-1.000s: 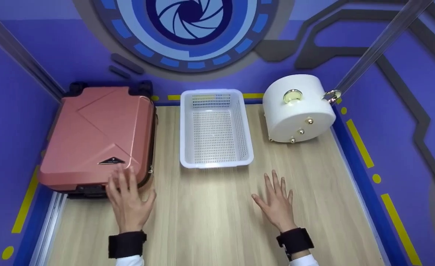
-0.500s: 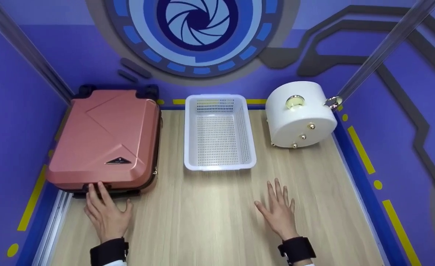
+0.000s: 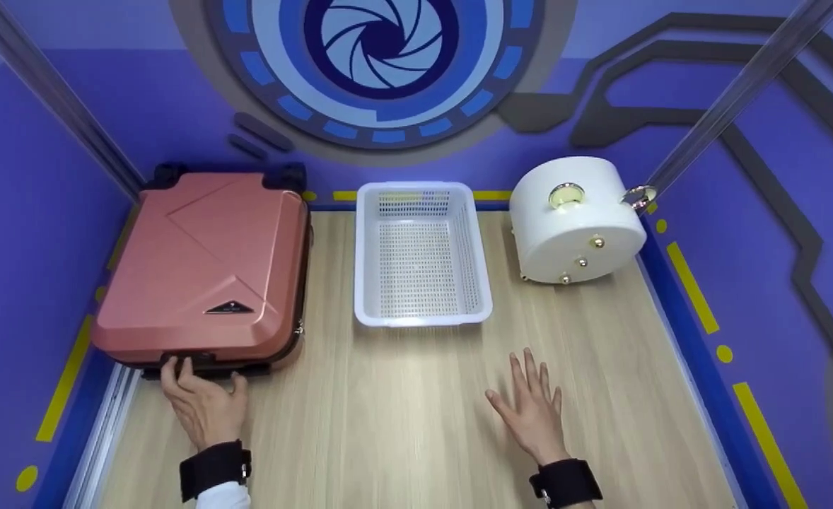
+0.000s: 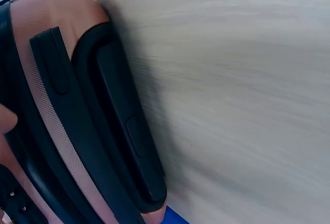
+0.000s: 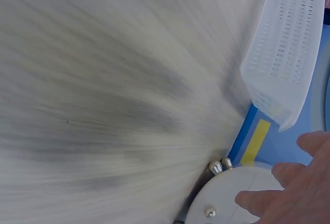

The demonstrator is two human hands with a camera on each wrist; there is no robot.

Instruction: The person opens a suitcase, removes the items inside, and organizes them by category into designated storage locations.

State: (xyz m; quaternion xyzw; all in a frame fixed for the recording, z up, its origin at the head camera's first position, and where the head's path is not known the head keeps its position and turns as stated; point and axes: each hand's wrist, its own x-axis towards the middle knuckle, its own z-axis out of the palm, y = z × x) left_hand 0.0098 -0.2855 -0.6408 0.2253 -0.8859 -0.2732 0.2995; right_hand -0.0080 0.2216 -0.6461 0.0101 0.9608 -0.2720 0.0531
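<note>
Touches, with the bent fingers of the left hand, the black catch of the pink suitcase — laid flat along the left edge of the surface, likely to keep that side in reach. Holds nothing in the spread right hand, nearer the right edge, with the white basket by the far edge and white case by the far right corner. Cannot tell whether gripping or just pressing at the catch, given undersides hidden from above — and mostly cut off in the left wrist view
</note>
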